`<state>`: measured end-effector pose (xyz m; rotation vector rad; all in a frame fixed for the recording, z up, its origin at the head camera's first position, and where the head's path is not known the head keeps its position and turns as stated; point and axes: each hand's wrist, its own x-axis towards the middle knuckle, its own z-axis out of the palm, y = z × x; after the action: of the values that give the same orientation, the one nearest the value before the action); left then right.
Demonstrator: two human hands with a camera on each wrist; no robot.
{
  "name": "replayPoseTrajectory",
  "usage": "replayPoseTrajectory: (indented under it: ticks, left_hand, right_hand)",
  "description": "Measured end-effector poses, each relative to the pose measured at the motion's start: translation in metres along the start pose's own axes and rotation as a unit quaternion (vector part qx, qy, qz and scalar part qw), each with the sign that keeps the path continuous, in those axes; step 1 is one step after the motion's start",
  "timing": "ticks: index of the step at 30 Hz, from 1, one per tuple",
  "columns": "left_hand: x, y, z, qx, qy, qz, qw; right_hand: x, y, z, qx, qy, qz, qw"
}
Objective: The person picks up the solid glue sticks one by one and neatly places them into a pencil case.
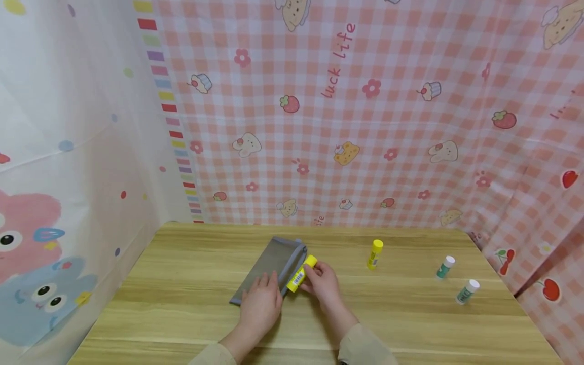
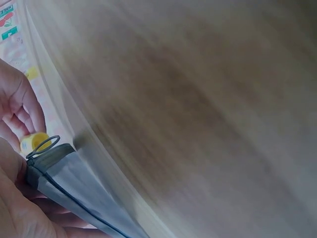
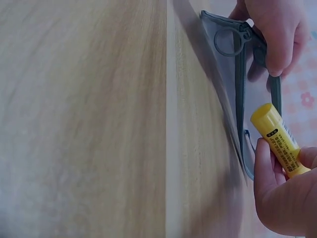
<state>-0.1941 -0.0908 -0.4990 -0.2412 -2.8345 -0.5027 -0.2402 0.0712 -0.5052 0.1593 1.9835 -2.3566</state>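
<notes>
A grey zip pouch (image 1: 269, 261) lies slanted on the table, its mouth turned towards the right. My left hand (image 1: 261, 302) holds the pouch by its opening edge, near a zip-pull ring (image 3: 216, 44). Between the thumb and fingers of my right hand (image 1: 326, 287) is a yellow glue stick (image 1: 301, 274), held at a tilt right beside the mouth. The right wrist view shows the pouch's two zip edges parted, with the glue stick's end (image 3: 265, 115) overlapping the opening. What lies inside the pouch is hidden.
Another yellow glue stick (image 1: 375, 255) stands upright to the right of my right hand. Two green glue sticks with white caps (image 1: 445, 267) stand farther right on the wooden table (image 1: 191, 279). Patterned cloths (image 1: 319, 126) hang behind and at both sides.
</notes>
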Motion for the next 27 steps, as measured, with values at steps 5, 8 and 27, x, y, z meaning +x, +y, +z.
replayPoseTrajectory:
  ticks: [5,8,27]
  left_hand:
    - [0.001,-0.001,0.0,0.001,-0.004,-0.002,1.0]
    - [0.001,-0.001,0.0,0.002,-0.008,-0.004,1.0]
    - [0.001,0.001,0.0,-0.014,0.009,-0.01,0.9998]
  right_hand:
    - [0.003,-0.001,0.007,-0.019,-0.004,0.005,1.0]
    - [0.005,-0.001,0.01,-0.026,-0.007,0.013,1.0]
    - [0.014,-0.005,0.02,-0.075,0.016,0.061,0.995]
